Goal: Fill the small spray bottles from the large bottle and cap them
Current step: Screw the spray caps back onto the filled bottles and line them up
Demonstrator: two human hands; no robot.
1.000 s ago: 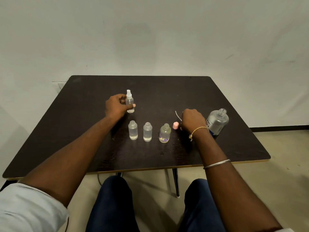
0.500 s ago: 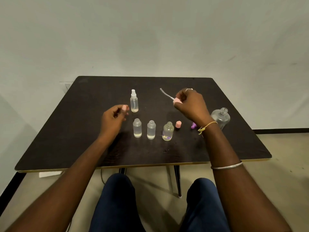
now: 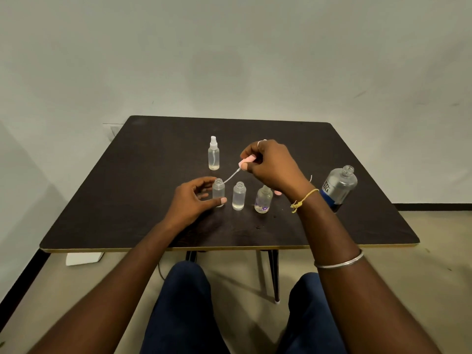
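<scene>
**dip tube at the bottle mouth, slanted not plumb**

the right hand (image 3: 273,167) pinches a pink spray cap (image 3: 246,160) between thumb and fingertips. its thin dip tube (image 3: 231,176) trails from the cap toward about 7 to 8 o'clock. the tube's tip sits right at the open mouth of the first open bottle (image 3: 218,190), the left one of a row of three near the middle of the desk (image 3: 127,200). whether the tip is already inside the neck is too fine to tell.

the left hand (image 3: 190,200) grasps that bottle from its 9 o'clock side, with the thumb across the lower front and the fingers curled behind.

the tube's long axis is the thing to watch. it leans from 2 o'clock down to 8, while the bottle stands upright. so the cap probably has to swing over the neck and come down straight before it can seat and be twisted on.

the right hand is the nearer to the cap's job, and the left only steadies the bottle.

the large bottle (image 3: 338,186) stands uncapped at 3 o'clock, well apart.
</scene>
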